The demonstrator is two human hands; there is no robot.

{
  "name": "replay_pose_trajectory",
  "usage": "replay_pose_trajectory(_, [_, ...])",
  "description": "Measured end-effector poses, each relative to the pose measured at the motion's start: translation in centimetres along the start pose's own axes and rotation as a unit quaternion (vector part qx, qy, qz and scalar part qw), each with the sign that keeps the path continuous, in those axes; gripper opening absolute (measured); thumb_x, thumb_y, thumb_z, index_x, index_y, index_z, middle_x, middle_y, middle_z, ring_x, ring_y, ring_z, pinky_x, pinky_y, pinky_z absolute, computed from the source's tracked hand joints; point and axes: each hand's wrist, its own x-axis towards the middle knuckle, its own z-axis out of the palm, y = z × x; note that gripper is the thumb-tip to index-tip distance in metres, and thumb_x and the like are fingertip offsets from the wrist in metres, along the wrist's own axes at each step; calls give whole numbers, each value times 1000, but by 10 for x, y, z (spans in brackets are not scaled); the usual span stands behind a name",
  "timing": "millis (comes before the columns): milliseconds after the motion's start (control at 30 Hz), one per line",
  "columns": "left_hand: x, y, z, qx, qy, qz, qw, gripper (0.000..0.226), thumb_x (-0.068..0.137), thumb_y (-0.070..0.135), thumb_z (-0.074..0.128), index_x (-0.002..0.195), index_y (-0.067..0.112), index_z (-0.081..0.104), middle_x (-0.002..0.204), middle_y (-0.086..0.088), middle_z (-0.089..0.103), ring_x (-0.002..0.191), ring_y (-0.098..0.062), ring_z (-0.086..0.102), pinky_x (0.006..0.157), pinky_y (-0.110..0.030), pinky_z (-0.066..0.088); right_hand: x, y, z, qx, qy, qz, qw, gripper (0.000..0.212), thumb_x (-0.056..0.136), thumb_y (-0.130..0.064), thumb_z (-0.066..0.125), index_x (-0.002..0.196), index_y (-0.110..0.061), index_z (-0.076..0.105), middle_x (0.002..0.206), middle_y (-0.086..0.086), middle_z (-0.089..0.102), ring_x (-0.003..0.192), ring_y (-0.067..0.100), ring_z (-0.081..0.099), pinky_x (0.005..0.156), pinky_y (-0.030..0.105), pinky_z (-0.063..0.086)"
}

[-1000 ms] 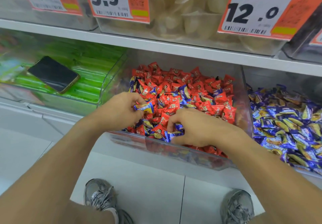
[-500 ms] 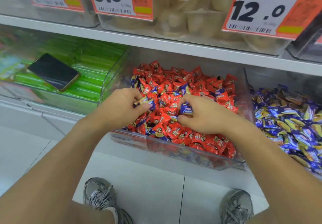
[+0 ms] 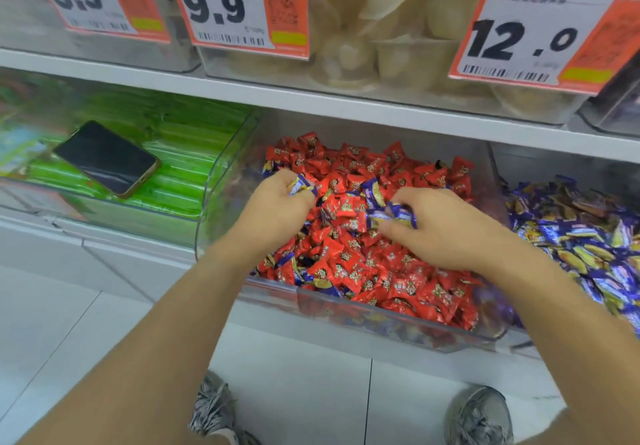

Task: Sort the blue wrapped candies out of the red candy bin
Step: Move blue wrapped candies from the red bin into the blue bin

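Mid-gathering over the red candy bin (image 3: pixel 398 335), the left hand (image 3: pixel 277 209) pinches a blue wrapped candy (image 3: pixel 300 184) while the right hand (image 3: pixel 436 228) clutches several, so next they likely carry these right of the bin.

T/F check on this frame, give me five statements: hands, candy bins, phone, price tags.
1. The left hand holds blue wrapped candies. True.
2. The right hand is outside the red candy bin, resting on the shelf. False: it is inside the bin, its fingers pinching blue candies on top of the red ones.
3. A phone lies screen up on the green packets in the bin to the left. True.
4. The bin to the right of the red one holds green packets. False: it holds blue wrapped candies.
5. The price tag at upper right reads 9.9. False: it reads 12.0.
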Motion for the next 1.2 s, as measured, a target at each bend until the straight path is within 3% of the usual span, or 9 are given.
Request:
replay_pose_trajectory(133, [8,4,21,64,20,18,998,31,85,32,70,98,6,58,82,-10,59,71,-26,54,54,-24,35,9,12,-6,22,74,65,995,31,91,-43,63,99,-13,61,69,0,55,62,10,46,60,35,31])
replay_pose_trajectory(267, [12,1,29,187,40,45,981,30,80,25,77,90,4,57,81,-6,58,74,-23,53,57,-25,33,27,10,0,40,119,82,989,37,87,-33,71,119,-16,63,100,8,67,95,27,58,77,30,41])
replay_pose_trajectory(400, [11,0,24,219,69,52,972,26,80,10,75,105,10,67,98,-11,67,80,-26,59,66,-25,40,42,11,13,4,83,21,996,45,90,-23,63,135,-31,56,131,5,63,117,29,59,94,34,46])
replay_pose_trajectory(467, [10,-1,17,203,64,47,976,21,80,7,73,100,12,69,83,-5,67,68,-20,59,60,-21,41,46,9,18,-26,49,13,998,48,92,-27,63,138,-38,52,132,6,60,116,32,59,92,37,48])
replay_pose_trajectory(633, [5,-2,-2,49,30,51,997,14,79,3,73,79,16,70,60,9,61,38,-1,46,39,-11,35,46,2,23,-76,54,-28,995,43,85,-30,73,126,-35,62,120,2,65,112,30,60,86,37,48])
replay_pose_trajectory(800, [1,-2,-10,-34,21,30,999,22,85,0,67,80,21,67,65,-1,63,54,-14,55,47,-18,44,39,8,13,21,82,-1,996,23,86,-29,72,108,-25,64,97,6,70,90,28,64,76,36,51])
replay_pose_trajectory(1033, [-5,12,5,-196,-47,-21,979,15,89,0,63,85,14,65,78,-6,63,76,-20,64,76,-37,59,17,20,-15,162,108,49,980,39,85,-40,73,119,-21,66,102,-6,60,96,7,54,80,19,34])
replay_pose_trajectory(1100, [-9,23,13,-266,-63,-38,961,12,89,-2,62,87,9,64,82,-11,62,80,-24,65,77,-41,59,9,20,-19,224,118,37,967,33,84,-36,76,112,-21,67,89,-14,60,80,-9,53,73,12,36])
replay_pose_trajectory(1200, [-20,40,29,-342,-112,-32,932,7,90,-4,59,92,2,61,82,-14,63,75,-25,68,79,-47,59,-3,14,-14,326,101,9,940,17,86,-15,74,100,-15,64,64,-15,56,47,-2,45,51,12,35])
